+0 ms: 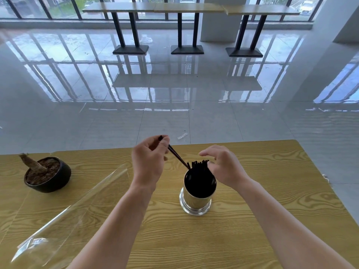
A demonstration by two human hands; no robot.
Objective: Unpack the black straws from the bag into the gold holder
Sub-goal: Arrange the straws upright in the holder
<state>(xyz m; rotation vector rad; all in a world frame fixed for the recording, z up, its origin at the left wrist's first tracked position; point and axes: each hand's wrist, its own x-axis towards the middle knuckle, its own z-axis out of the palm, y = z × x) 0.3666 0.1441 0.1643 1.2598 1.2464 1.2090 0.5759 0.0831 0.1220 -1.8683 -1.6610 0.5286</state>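
The gold holder (196, 202) stands upright on the wooden table, a bundle of black straws (200, 166) sticking out of its mouth. My left hand (149, 162) pinches a black straw (175, 154) that slants down to the right, its lower tip at the holder's rim. Just right of the straw tops hovers my right hand (223, 166), fingers spread and curved toward them, holding nothing. The clear plastic bag (64, 216) lies flat on the table to the left; no straws show inside it.
A black bowl-shaped pot (48, 175) with soil and a dry stump sits at the table's left. The table's far edge (233, 142) runs just beyond my hands. Past it are a glossy tiled floor and tall tables by windows.
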